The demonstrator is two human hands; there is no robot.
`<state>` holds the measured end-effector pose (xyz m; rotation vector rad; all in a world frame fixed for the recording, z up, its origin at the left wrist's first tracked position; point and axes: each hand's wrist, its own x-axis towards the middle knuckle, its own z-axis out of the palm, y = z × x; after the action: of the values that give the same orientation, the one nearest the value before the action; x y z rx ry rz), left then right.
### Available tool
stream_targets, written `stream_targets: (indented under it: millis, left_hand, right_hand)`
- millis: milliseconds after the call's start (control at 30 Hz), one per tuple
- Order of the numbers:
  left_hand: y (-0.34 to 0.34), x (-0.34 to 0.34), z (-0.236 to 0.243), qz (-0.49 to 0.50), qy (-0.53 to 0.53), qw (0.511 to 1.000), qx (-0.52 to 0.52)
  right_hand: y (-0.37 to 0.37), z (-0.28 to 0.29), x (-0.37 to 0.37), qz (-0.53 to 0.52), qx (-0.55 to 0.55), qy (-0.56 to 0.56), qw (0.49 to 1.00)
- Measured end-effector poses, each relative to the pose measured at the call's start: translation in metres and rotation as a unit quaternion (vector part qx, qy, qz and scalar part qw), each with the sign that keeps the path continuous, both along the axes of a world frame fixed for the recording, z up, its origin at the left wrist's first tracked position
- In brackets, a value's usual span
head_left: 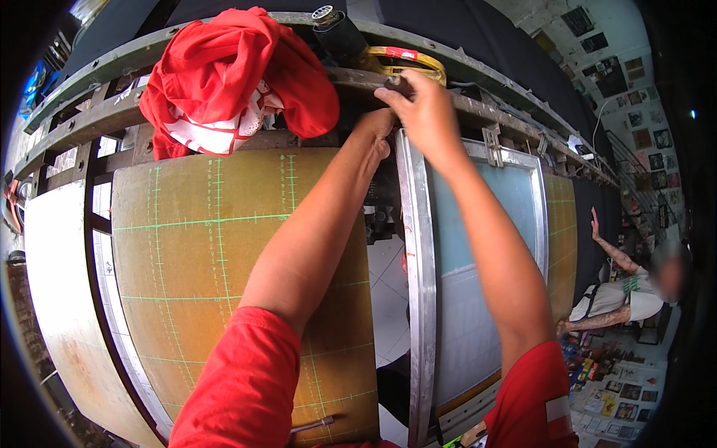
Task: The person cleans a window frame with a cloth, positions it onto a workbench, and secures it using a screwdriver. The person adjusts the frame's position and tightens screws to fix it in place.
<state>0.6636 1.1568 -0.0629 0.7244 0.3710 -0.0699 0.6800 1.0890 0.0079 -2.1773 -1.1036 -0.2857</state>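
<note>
My right hand (424, 112) reaches over the far metal rail. Its thumb and fingers close around a small dark knob-like piece (399, 86), whose exact kind I cannot make out. Just below and left of it, my left hand (377, 128) is at the rail, with its fingers mostly hidden. Under my right forearm lies an aluminium-framed mesh screen (420, 299), pale blue at its far part. A metal clamp (493, 145) sits on its far edge. Left of my left hand, a bunched red garment (224, 67) with a white print drapes over the rails (358, 78).
A tan board (187, 261) with green grid lines lies under my left forearm, with a metal tool (312, 425) near its front edge. Beyond the rail are a black cylinder (340, 37) and a yellow ring-shaped object (429, 63). Another person (638, 287) is at the right.
</note>
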Motion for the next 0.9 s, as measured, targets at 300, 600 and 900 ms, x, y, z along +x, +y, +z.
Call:
stream_targets:
  millis: [300,600,900]
  left_hand:
    - [0.006,0.026,-0.04,0.013,0.034,0.998,-0.051]
    - [0.005,0.023,-0.034,0.025,0.052,0.997,-0.054]
    - [0.003,0.024,-0.035,0.021,0.057,0.997,-0.041]
  right_hand:
    - [-0.038,0.003,0.016,-0.055,0.081,0.332,0.938]
    - [-0.074,-0.021,0.034,-0.129,0.23,0.444,0.856]
    - [-0.065,-0.01,0.024,-0.114,0.155,0.259,0.946]
